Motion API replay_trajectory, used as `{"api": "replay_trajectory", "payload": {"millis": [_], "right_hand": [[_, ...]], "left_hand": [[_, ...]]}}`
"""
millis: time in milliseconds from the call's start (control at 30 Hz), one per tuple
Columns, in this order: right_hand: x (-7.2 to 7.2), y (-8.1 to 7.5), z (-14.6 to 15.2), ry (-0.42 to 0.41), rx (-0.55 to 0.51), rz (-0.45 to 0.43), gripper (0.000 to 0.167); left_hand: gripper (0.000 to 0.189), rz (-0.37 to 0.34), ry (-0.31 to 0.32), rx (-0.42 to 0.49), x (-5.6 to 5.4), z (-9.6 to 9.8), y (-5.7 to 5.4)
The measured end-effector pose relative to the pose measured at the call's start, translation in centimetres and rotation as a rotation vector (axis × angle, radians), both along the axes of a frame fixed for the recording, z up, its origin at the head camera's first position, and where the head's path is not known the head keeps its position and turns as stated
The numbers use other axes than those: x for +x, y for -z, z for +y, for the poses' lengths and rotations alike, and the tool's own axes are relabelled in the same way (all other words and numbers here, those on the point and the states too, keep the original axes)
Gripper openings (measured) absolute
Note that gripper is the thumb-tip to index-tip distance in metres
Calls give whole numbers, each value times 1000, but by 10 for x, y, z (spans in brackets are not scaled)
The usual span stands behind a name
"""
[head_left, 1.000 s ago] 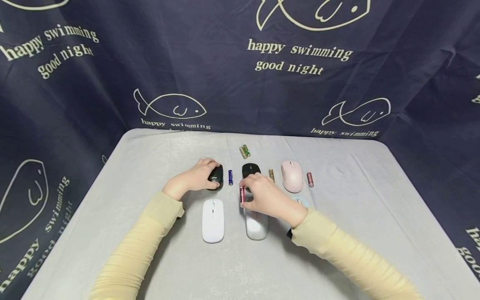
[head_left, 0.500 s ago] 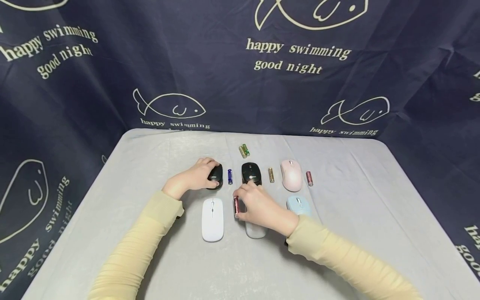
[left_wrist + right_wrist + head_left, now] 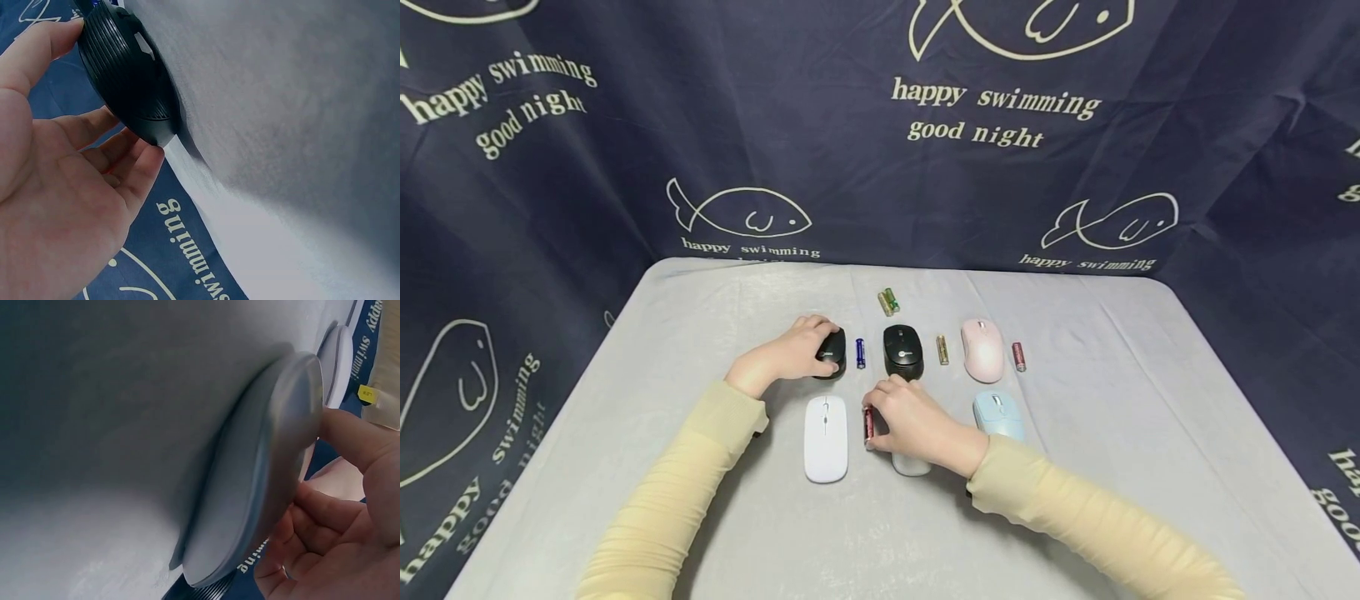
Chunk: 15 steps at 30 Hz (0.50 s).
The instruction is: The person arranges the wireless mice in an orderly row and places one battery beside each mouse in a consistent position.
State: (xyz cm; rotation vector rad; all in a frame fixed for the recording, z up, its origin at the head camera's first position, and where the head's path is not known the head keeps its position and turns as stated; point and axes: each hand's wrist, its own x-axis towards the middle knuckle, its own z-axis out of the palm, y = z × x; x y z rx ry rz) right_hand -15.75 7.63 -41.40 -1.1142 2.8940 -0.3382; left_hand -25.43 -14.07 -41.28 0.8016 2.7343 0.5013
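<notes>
My left hand (image 3: 786, 352) grips a small black mouse (image 3: 835, 347), its thumb on one end and its fingers on the other. The left wrist view shows the ribbed side of that mouse (image 3: 125, 75) close to the tabletop. Between thumb and fingertips, my right hand (image 3: 921, 423) pinches a red battery (image 3: 868, 427) lengthwise. This battery is between a white mouse (image 3: 825, 442) and a silver-grey mouse (image 3: 912, 466), which the right hand partly covers. In the right wrist view the grey mouse (image 3: 231, 500) stands in front of the fingertips and the battery is hidden.
A second black mouse (image 3: 903, 350) lies beyond my right hand, with a blue battery (image 3: 861, 353) left of it and a gold one (image 3: 942, 350) right. Further right are a pink mouse (image 3: 982, 350), a red battery (image 3: 1018, 357) and a light-blue mouse (image 3: 997, 414). Green batteries (image 3: 889, 302) lie behind.
My right hand has come nearer and slightly left with the red battery, uncovering the middle black mouse and the light-blue mouse. The left hand stays on its black mouse.
</notes>
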Motion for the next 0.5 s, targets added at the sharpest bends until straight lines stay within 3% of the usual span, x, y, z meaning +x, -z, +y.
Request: {"api": "replay_trajectory", "payload": {"millis": [500], "right_hand": [[0,4,-3,11,39,-2,44]], "left_hand": [[69,-1,4,-4,1,0,-1]]}}
